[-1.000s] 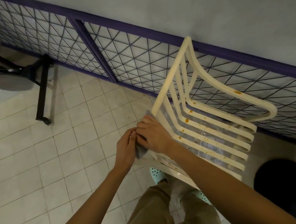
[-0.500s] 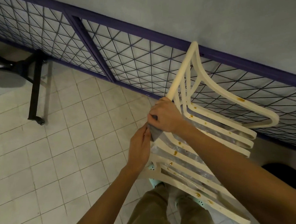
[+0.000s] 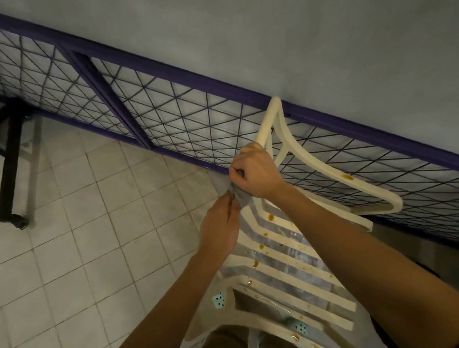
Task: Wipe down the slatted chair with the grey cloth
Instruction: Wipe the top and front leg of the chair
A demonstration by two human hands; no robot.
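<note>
A cream colour is shown by the slatted chair [image 3: 339, 174], dotted with orange-brown spots. The grey cloth [image 3: 241, 197] is plain. At 12 o'clock a grey-blue wall [image 3: 233, 24] is edged by a purple rail [image 3: 175, 73], with black triangle-patterned mesh [image 3: 199, 122] below. Pale square tiles [image 3: 84, 218] with darker grout are seen at 8 o'clock, and a black stand [image 3: 8, 172] at 9. Khaki trousers [image 3: 224, 344] and mint, dark-dotted shoes [image 3: 219, 300] are seen at 6.

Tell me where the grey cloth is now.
In the head view, near the centre, the grey cloth sits against a rail of the slatted chair, gripped by the right hand, with the left hand holding its lower end.
</note>
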